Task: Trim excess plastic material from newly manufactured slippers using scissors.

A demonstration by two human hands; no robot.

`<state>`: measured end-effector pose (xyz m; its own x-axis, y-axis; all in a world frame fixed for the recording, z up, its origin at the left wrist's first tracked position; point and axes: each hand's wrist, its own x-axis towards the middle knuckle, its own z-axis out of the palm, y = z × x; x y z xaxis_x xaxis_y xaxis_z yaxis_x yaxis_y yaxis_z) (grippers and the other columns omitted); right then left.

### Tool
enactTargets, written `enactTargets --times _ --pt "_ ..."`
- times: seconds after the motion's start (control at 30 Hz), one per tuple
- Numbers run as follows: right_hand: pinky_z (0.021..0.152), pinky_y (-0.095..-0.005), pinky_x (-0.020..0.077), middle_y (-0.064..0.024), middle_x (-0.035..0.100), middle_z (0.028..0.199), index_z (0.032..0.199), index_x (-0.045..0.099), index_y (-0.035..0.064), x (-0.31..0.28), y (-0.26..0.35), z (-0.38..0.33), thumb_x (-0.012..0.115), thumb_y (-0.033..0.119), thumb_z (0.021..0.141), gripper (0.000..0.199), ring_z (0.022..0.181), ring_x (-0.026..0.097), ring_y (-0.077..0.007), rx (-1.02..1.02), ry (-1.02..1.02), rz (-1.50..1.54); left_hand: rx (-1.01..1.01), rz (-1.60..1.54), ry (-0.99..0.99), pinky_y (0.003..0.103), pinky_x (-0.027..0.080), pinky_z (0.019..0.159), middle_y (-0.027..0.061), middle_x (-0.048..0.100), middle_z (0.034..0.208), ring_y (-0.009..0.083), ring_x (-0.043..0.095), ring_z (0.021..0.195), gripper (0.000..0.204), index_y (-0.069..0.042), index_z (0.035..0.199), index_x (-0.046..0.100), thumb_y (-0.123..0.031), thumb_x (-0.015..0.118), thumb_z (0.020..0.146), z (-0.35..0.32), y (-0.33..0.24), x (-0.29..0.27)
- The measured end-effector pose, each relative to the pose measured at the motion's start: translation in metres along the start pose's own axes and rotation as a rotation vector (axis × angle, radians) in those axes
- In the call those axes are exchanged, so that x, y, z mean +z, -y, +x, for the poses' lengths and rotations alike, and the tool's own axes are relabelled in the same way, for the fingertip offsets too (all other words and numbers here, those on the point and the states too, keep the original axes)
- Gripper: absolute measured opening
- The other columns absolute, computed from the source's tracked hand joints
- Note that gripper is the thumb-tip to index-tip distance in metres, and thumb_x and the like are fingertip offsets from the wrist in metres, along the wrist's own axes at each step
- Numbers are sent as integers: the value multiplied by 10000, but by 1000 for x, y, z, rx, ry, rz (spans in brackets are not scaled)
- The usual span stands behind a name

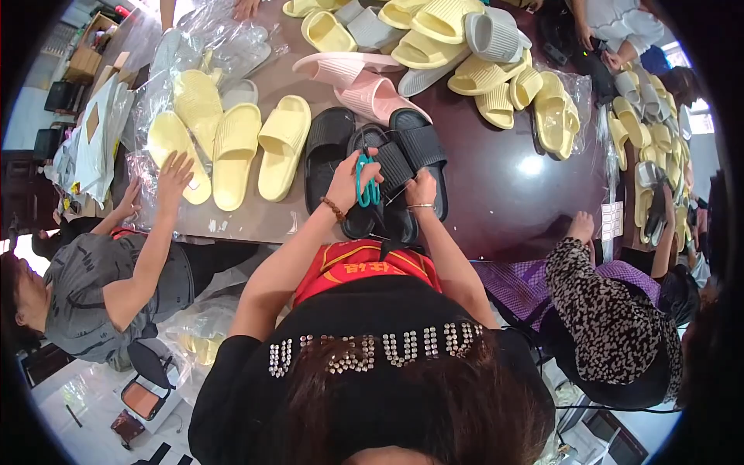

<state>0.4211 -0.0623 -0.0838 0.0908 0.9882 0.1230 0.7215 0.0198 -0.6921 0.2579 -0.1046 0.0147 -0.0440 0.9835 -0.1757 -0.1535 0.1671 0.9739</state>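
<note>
My left hand (351, 186) is closed around a pair of scissors (367, 183) with teal handles, over the black slippers in front of me. My right hand (422, 190) has curled fingers pressed at the edge of a black ribbed slipper (392, 164); the exact grip is partly hidden. Another black slipper (328, 138) lies on the left, and one more (422, 143) is beneath and beyond my right hand. Pink slippers (376, 97) rest just past them. Yellow slippers (283, 147) stand to the left of the black ones.
Yellow and grey slippers (434, 35) are heaped at the far side of the brown table (535, 198). Clear plastic bags (225, 46) lie at the far left. A person in grey reaches onto a yellow slipper (177, 155) at left; another in a patterned sleeve (604, 310) sits at right.
</note>
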Motion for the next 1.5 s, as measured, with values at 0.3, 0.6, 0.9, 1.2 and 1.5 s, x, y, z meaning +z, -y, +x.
enactTargets --times 0.3,0.6,0.9,1.2,1.5 --pt "539 -453 395 -170 494 611 602 437 14 -26 2 -14 595 120 577 192 607 497 -374 -234 2 -4 -163 -220 173 243 452 604 108 610 799 133 576 683 381 5 1124 445 -227 472 823 -9 -39 9" --pt "511 -425 398 -123 482 595 561 429 52 -56 25 -23 596 81 517 176 576 496 -328 -441 -74 -157 -238 -153 319 248 456 619 118 612 807 144 584 693 392 -7 1123 455 -238 471 808 -32 -54 23" --pt "504 -418 399 -118 466 578 538 431 59 -50 29 -30 587 75 512 159 549 490 -312 -453 -90 -192 -364 -346 309 296 476 671 135 608 838 165 588 710 401 -21 1128 454 -265 462 811 -37 -53 20" --pt "498 -413 392 -111 464 577 527 423 60 -58 37 -43 585 72 502 164 547 482 -308 -523 -100 -168 -383 -434 298 321 486 685 147 605 856 186 595 728 400 -20 1121 442 -282 453 818 -31 -50 7" --pt "492 -411 381 -111 457 576 542 408 61 -57 35 -49 598 64 467 204 541 470 -309 -557 -106 -137 -226 -362 186 268 471 618 119 602 797 158 576 668 396 -2 1106 448 -247 500 799 -34 -51 8"
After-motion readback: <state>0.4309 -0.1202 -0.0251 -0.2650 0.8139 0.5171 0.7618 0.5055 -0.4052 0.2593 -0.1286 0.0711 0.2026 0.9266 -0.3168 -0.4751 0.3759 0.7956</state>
